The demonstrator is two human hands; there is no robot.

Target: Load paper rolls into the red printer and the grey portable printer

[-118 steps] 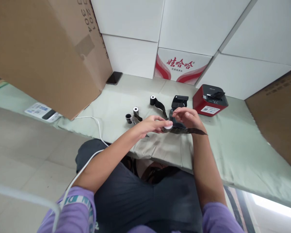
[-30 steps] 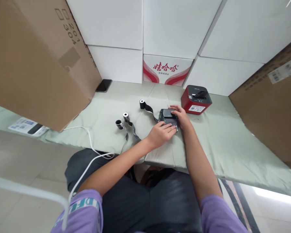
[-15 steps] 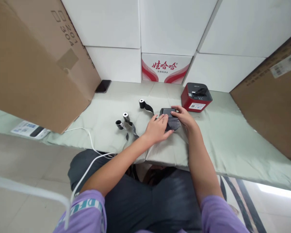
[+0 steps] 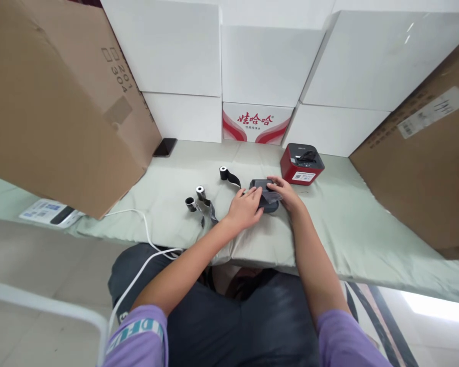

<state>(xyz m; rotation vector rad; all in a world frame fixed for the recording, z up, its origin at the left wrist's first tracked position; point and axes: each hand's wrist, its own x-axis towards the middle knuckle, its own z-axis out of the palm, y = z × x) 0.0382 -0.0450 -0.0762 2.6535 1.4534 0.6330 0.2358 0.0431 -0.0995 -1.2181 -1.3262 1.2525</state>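
On the cloth-covered table lies a small dark grey box-like device (image 4: 270,208), partly hidden by my hands. A thin, dark, see-through film (image 4: 271,197) sticks out over its middle. My left hand (image 4: 244,209) rests on the device's left side, fingers bent over it. From the right, my right hand (image 4: 287,193) grips the device's upper right edge, beside the film; its fingertips are partly hidden. Left of the device stand a small black roll with a white end (image 4: 224,173), its dark strip running toward my left hand, and two similar rolls, one white-ended (image 4: 201,192) and one hollow (image 4: 190,204).
A red and black cube-shaped machine (image 4: 302,163) sits behind my right hand. White boxes (image 4: 183,117) form a wall at the back. Large cardboard boxes (image 4: 72,112) flank both sides. A phone (image 4: 165,147) lies at the back left, and a white cable (image 4: 147,229) hangs over the front edge.
The view has tilted up slightly. The film, which lay flatter across the device, now lifts toward my right hand, and more of the device's lower part shows. Both hands remain on it.
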